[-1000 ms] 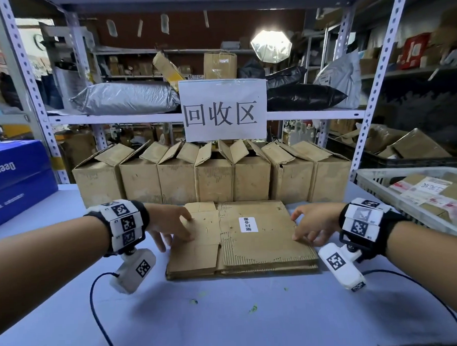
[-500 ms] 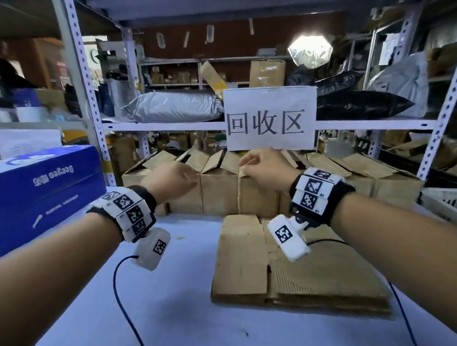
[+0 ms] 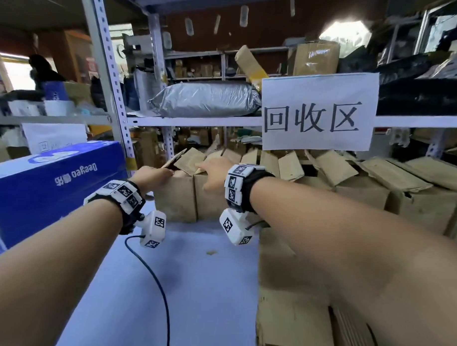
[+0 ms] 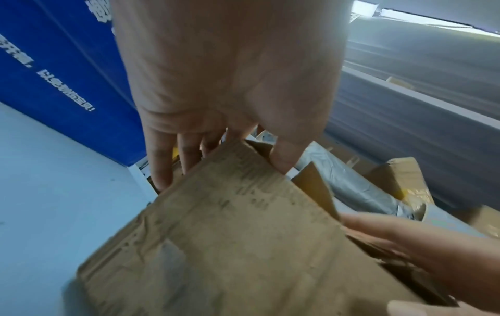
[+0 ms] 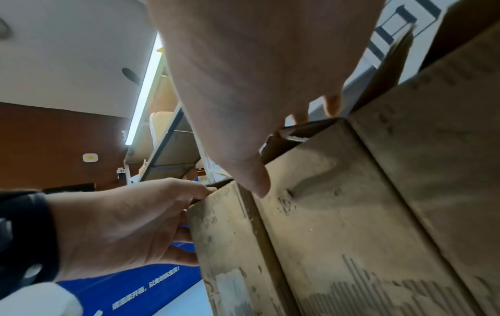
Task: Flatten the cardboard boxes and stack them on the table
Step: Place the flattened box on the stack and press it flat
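A row of open brown cardboard boxes stands at the back of the table under the shelf. Both hands are on the leftmost box (image 3: 175, 200). My left hand (image 3: 156, 175) grips its upper left corner, with the fingers (image 4: 159, 166) down the outer left side and the thumb (image 4: 281, 162) over the top edge. My right hand (image 3: 212, 173) grips the top of the box's right end, thumb (image 5: 255, 181) on the front face and fingers (image 5: 332, 104) hooked over the rim. A stack of flattened cardboard (image 3: 291, 287) lies under my right forearm.
The other open boxes (image 3: 352, 189) continue to the right, touching one another. A large blue carton (image 3: 54, 192) stands close on the left. A shelf post (image 3: 110, 86) and a white paper sign (image 3: 318, 112) hang above the row. The light blue table (image 3: 200, 290) carries a black cable (image 3: 153, 273).
Both hands left the flattened stack, rose and reached forward and left to the leftmost standing box, where they now take hold. The head view turned left and moved closer.
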A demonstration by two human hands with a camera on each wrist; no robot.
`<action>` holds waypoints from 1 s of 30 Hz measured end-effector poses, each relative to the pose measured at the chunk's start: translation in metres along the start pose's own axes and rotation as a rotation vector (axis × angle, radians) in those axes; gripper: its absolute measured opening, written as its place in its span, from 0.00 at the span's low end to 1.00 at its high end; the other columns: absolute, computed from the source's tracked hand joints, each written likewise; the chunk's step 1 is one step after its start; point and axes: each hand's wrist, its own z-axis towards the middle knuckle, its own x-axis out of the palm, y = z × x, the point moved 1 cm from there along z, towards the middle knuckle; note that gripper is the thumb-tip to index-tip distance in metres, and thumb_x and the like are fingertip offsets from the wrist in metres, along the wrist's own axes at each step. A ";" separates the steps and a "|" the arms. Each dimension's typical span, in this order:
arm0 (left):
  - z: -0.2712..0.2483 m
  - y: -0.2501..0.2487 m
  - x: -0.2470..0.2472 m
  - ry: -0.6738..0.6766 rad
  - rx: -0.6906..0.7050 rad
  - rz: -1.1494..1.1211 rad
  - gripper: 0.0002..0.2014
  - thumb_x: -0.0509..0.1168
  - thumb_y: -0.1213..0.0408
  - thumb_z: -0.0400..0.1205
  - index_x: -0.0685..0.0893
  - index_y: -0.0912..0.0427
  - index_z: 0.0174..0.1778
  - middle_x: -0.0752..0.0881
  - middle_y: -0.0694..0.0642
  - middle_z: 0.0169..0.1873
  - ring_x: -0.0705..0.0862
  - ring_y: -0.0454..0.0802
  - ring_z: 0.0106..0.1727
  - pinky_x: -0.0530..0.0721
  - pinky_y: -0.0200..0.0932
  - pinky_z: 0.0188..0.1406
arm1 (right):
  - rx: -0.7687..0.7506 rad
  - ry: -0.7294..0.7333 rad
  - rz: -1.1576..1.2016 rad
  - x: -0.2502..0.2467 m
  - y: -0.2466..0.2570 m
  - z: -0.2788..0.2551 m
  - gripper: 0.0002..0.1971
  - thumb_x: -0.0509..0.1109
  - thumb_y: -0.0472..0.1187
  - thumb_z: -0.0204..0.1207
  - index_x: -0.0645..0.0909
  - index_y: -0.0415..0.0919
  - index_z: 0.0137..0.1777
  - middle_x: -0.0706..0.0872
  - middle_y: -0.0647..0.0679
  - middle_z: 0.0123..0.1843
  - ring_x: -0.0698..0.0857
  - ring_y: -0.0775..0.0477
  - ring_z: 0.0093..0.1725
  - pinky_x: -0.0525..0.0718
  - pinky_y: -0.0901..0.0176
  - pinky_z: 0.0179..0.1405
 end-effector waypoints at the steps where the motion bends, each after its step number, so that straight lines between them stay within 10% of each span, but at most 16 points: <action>1: 0.002 0.001 0.001 0.003 0.012 -0.024 0.16 0.68 0.53 0.86 0.86 0.63 0.60 0.87 0.64 0.59 0.86 0.61 0.61 0.87 0.55 0.54 | 0.022 -0.009 0.000 0.003 -0.004 0.003 0.25 0.68 0.40 0.80 0.73 0.41 0.78 0.77 0.39 0.76 0.78 0.38 0.73 0.79 0.50 0.70; 9: -0.012 -0.013 0.035 0.030 0.161 0.026 0.16 0.66 0.51 0.88 0.89 0.59 0.43 0.90 0.59 0.42 0.90 0.56 0.47 0.94 0.56 0.43 | 0.160 -0.061 0.042 0.011 -0.047 -0.014 0.29 0.68 0.51 0.72 0.74 0.49 0.75 0.75 0.42 0.71 0.77 0.36 0.69 0.80 0.46 0.64; 18: -0.029 -0.038 0.073 0.050 0.169 0.069 0.18 0.63 0.50 0.89 0.87 0.62 0.47 0.90 0.62 0.47 0.91 0.59 0.50 0.94 0.58 0.39 | 0.248 -0.007 0.083 0.009 -0.081 -0.049 0.38 0.65 0.56 0.65 0.71 0.49 0.79 0.67 0.35 0.80 0.67 0.31 0.78 0.70 0.42 0.74; 30: -0.048 -0.048 0.000 -0.429 0.252 0.046 0.22 0.57 0.56 0.88 0.84 0.73 0.64 0.85 0.76 0.61 0.84 0.73 0.62 0.81 0.58 0.60 | 0.150 -0.245 0.482 -0.010 -0.084 -0.072 0.29 0.71 0.52 0.77 0.73 0.49 0.79 0.77 0.46 0.79 0.75 0.43 0.77 0.74 0.46 0.76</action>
